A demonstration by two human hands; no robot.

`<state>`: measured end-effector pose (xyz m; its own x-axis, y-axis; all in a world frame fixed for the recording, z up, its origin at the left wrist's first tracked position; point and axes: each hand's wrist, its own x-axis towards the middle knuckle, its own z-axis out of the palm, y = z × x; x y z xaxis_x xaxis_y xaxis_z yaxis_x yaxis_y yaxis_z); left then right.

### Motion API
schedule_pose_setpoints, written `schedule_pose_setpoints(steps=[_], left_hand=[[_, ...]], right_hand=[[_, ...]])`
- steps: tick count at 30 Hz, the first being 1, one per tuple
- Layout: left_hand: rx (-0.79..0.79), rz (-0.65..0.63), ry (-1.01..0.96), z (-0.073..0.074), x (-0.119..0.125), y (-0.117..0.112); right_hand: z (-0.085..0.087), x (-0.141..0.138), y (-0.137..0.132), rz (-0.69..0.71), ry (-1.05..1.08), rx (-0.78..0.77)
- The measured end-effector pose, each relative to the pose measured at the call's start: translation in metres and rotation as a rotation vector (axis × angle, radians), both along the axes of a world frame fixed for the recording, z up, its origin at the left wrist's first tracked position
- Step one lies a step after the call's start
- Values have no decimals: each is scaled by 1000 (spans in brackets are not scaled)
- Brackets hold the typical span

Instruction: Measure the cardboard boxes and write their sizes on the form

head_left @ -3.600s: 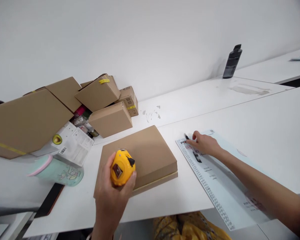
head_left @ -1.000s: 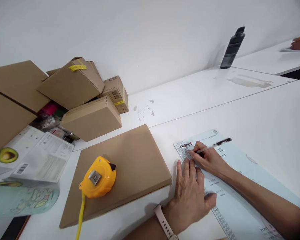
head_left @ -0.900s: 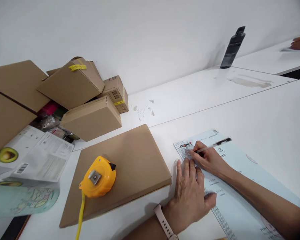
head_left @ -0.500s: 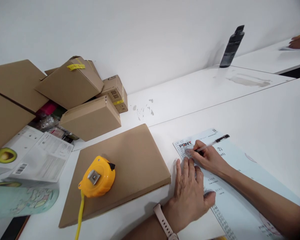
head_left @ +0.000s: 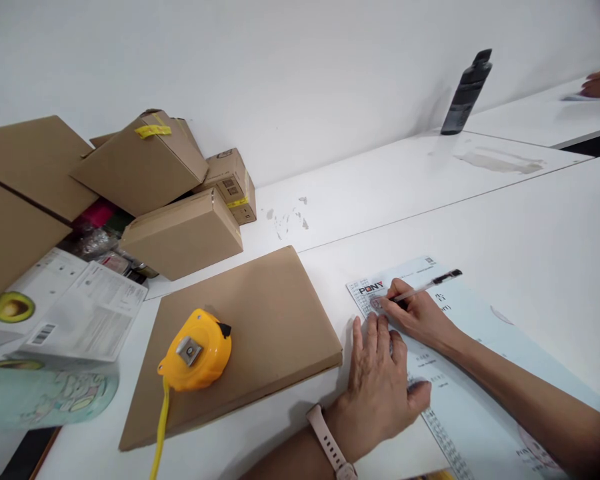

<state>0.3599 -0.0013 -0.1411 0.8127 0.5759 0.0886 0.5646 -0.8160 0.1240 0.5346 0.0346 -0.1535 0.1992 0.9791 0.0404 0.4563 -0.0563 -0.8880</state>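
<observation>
A pen (head_left: 421, 289) is held in the right hand (head_left: 423, 320) over a printed sheet (head_left: 460, 413) on the table (head_left: 480, 233).
It is pinched low, seemingly for control; the left hand (head_left: 380, 390) is laid flat across the sheet's edge, presumably to steady it.

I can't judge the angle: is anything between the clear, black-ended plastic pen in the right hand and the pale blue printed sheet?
Nothing visible is. The right hand holds the pen over the sheet; the left hand lies across the sheet's edge, beside rather than between. The pen's tip isn't clearly visible.
</observation>
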Motion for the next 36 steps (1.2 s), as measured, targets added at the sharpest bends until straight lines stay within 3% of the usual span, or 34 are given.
schedule_pose_setpoints(steps=[36], left_hand=[[6, 4, -14, 0, 0, 0]], right_hand=[[1, 2, -2, -21, -42, -24]])
